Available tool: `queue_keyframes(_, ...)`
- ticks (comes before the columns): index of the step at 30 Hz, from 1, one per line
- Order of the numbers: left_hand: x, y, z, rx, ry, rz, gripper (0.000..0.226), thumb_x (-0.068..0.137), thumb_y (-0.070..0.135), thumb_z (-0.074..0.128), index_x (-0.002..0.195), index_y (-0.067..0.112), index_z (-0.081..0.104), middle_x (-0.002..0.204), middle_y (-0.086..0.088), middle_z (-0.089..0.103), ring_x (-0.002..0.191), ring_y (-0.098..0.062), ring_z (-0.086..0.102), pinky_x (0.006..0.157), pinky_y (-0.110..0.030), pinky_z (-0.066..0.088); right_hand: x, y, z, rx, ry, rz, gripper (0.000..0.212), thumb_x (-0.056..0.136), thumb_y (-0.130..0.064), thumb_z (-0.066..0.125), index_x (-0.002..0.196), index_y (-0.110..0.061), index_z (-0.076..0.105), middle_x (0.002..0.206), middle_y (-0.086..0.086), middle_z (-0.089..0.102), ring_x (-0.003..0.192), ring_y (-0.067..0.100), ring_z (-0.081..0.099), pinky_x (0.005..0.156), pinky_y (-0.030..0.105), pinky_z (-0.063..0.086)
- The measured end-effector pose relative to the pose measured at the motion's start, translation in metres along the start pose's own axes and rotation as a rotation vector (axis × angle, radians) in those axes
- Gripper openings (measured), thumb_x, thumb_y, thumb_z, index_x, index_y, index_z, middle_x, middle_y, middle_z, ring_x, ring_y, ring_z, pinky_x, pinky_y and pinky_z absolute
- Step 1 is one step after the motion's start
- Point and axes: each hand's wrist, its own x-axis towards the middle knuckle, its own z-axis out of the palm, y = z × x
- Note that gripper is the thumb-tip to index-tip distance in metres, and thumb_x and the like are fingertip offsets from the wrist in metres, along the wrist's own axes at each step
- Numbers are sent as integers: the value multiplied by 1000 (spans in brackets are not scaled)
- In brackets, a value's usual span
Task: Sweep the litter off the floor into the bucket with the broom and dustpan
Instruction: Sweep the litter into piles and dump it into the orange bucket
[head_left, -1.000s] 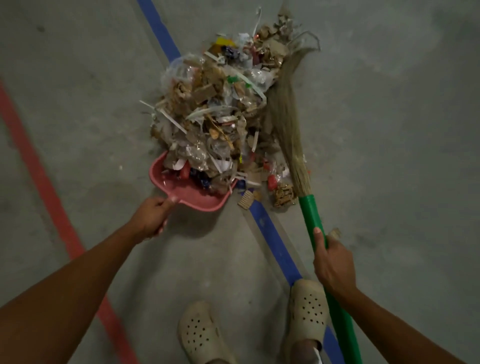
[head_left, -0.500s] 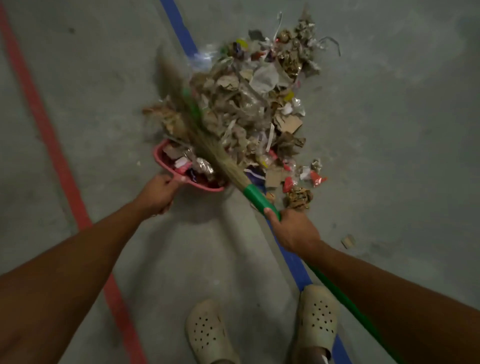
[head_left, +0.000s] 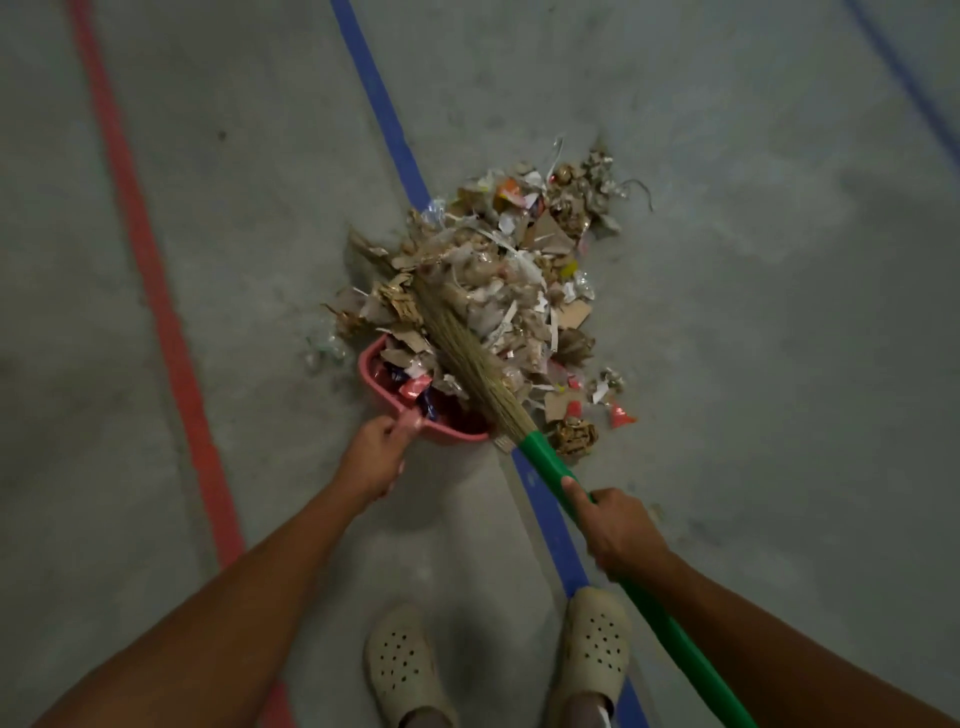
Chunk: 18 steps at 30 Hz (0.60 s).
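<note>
While most of the litter (head_left: 519, 270) lies heaped on the concrete floor (head_left: 753, 364), astride the blue line (head_left: 384, 119), its near edge spills into the mouth of the pink dustpan (head_left: 370, 370), which already holds wrappers and cardboard scraps. The broom (head_left: 543, 457) lies slantwise over the heap, its straw bristles across the pan's right side. The left hand (head_left: 371, 462) grips the dustpan's handle with curled fingers; the right hand (head_left: 618, 530) has its fingers wrapped round the green broom handle, thumb laid along it toward the bristles.

The heap looks far wider than the pan's mouth, so a hard pull would likely push scraps round both sides instead of in. A crumpled wad (head_left: 574, 436) and a red scrap (head_left: 621, 415) sit just right of the pan, easily missed. The pan looks nearly full, so lifting it tilted could spill it. No bucket is in view. A red line (head_left: 135, 208) runs well to the left; two pale clogs (head_left: 405, 670) stand below.
</note>
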Motion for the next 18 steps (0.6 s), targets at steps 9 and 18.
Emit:
queue_keyframes(9, -130, 94, -14, -76, 24, 34, 43, 101, 50, 52, 86, 10, 50, 53, -9, 46, 31, -15, 38, 32, -20, 28, -142, -43, -95, 220, 15, 125, 68, 99, -66, 34, 81, -7, 63, 80, 18, 73, 65, 26, 64, 78, 42, 62)
queue_keyframes(18, -257, 192, -56, -123, -29, 141, 41, 101, 53, 49, 86, 16, 55, 54, -7, 47, 34, -14, 38, 35, -19, 28, -309, -69, -156, 382, 100, 132, 58, 102, -60, 37, 90, -9, 59, 70, 9, 61, 51, 18, 54, 49, 26, 48)
